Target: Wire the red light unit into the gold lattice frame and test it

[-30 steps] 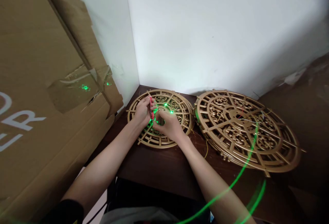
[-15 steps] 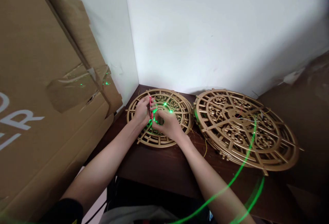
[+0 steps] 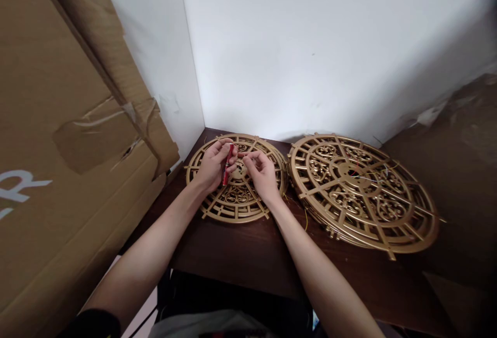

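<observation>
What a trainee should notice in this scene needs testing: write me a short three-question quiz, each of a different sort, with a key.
1. True or false: the left hand is holding a slim red object.

2. Multiple choice: what lies beneath the left hand and the right hand?
A. A blue cloth
B. A gold openwork disc
C. A white plate

3. Short answer: what colour is the loose wire that curls over the dark table between the two groups of discs?

Key: 1. True. 2. B. 3. Yellow.
</observation>
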Action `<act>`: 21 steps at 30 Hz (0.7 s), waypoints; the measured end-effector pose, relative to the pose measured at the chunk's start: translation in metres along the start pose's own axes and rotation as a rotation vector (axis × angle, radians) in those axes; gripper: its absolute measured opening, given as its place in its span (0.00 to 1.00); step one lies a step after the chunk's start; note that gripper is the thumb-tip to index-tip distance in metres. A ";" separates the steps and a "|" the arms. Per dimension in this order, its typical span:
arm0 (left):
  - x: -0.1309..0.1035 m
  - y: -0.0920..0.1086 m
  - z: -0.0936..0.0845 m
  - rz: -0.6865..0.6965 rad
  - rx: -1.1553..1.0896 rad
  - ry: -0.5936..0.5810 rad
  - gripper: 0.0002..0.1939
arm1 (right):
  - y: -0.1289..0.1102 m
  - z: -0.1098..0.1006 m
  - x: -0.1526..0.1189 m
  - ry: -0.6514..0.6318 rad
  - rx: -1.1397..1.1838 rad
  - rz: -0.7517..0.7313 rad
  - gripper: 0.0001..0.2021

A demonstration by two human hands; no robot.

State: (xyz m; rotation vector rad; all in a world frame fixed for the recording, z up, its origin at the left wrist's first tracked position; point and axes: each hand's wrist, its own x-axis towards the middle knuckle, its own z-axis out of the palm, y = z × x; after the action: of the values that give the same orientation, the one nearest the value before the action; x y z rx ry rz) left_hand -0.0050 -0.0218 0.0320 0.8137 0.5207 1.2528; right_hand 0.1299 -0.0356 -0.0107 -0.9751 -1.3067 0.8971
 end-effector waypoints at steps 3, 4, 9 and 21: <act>-0.002 -0.001 0.001 -0.014 0.044 -0.059 0.10 | -0.002 0.001 0.000 -0.038 0.054 0.013 0.13; -0.003 -0.001 0.001 -0.024 0.057 -0.074 0.10 | -0.003 0.002 0.000 -0.038 0.079 0.017 0.14; -0.003 -0.002 0.000 -0.038 0.143 -0.098 0.12 | -0.006 0.001 0.001 -0.008 0.173 0.049 0.15; -0.001 -0.003 -0.008 -0.239 0.463 -0.136 0.14 | -0.003 -0.005 0.004 0.101 0.379 0.061 0.13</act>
State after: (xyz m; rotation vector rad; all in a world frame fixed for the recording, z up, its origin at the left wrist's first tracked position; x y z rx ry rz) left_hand -0.0095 -0.0215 0.0250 1.1773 0.7874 0.8580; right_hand 0.1356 -0.0334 -0.0061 -0.7532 -0.9800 1.0815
